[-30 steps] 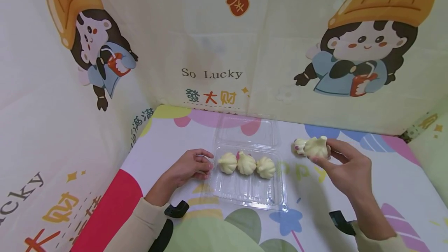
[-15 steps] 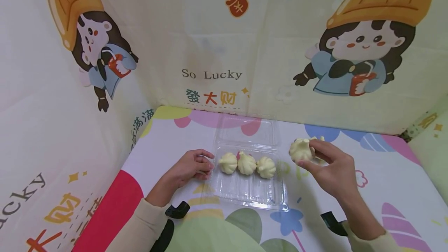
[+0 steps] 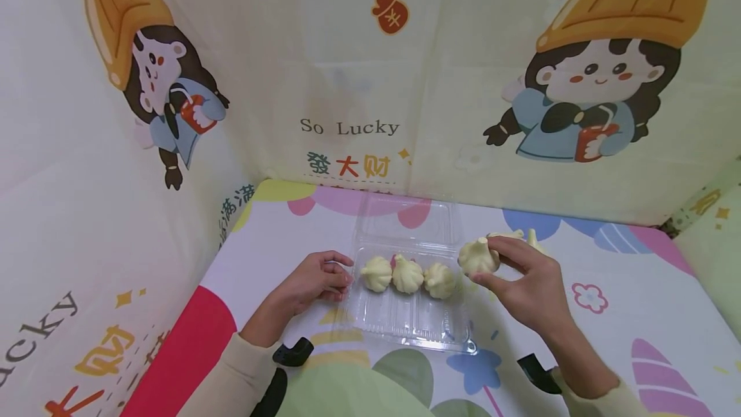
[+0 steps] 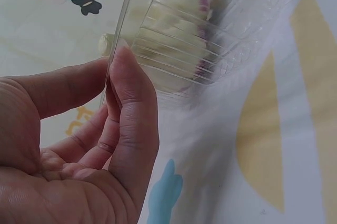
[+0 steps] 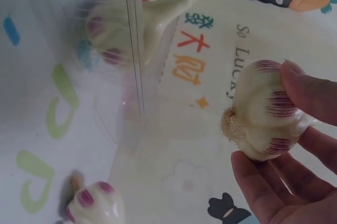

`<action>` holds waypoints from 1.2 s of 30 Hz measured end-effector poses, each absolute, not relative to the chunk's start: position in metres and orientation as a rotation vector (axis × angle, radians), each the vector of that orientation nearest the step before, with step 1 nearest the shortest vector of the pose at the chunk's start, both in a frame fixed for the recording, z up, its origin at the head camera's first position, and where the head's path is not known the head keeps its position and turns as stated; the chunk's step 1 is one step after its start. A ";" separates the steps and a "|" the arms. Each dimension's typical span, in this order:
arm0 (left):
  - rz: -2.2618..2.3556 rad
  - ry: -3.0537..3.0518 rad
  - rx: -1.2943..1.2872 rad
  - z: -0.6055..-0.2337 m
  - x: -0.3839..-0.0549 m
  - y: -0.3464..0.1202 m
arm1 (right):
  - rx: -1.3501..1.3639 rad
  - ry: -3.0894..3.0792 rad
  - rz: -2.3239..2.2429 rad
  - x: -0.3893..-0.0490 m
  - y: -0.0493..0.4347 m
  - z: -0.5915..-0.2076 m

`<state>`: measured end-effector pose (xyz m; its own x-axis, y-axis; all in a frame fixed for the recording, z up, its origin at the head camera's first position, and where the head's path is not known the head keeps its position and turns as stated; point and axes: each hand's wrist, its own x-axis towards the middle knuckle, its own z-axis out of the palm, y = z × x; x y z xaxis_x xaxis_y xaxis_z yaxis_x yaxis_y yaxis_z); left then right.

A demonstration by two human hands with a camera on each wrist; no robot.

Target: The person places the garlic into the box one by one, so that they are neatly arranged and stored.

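Observation:
My right hand [image 3: 535, 285] holds a garlic bulb [image 3: 478, 257] between thumb and fingers, just right of a clear plastic box [image 3: 413, 342]. In the right wrist view, this bulb [image 5: 263, 111] shows purple streaks and a tuft of dry roots. Three pale garlic bulbs sit in a row across the far half of the box, the middle one [image 3: 408, 274] with its stem up. At the box's left side, my left hand [image 3: 312, 285] pinches the rim [image 4: 120, 24] between thumb and forefinger, as the left wrist view shows.
The box's hinged clear lid [image 3: 405, 219] lies open toward the back wall. More garlic [image 3: 532, 240] lies on the table behind my right hand, partly hidden. A loose bulb [image 5: 100, 205] shows in the right wrist view. Printed cloth covers table and walls.
My right hand has carried the garlic bulb leftward, from the loose garlic on the right to the box's right edge. My left hand has stayed at the box rim.

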<state>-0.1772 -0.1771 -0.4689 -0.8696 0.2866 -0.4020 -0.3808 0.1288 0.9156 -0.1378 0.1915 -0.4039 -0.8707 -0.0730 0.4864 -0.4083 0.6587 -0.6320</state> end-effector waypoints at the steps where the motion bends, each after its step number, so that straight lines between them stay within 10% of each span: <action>1: 1.793 1.920 -0.090 -0.469 -0.177 -0.177 | 0.377 -2.460 1.072 -0.138 0.190 -0.404; 36: 1.789 1.891 -0.084 -0.468 -0.181 -0.180 | 0.554 -2.501 1.094 -0.139 0.152 -0.412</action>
<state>-0.1811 -0.1797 -0.4680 -0.8575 0.3076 -0.4123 -0.3947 0.1206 0.9109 -0.1386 0.1521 -0.4124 -0.8604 -0.2092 0.4647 -0.4833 0.6243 -0.6137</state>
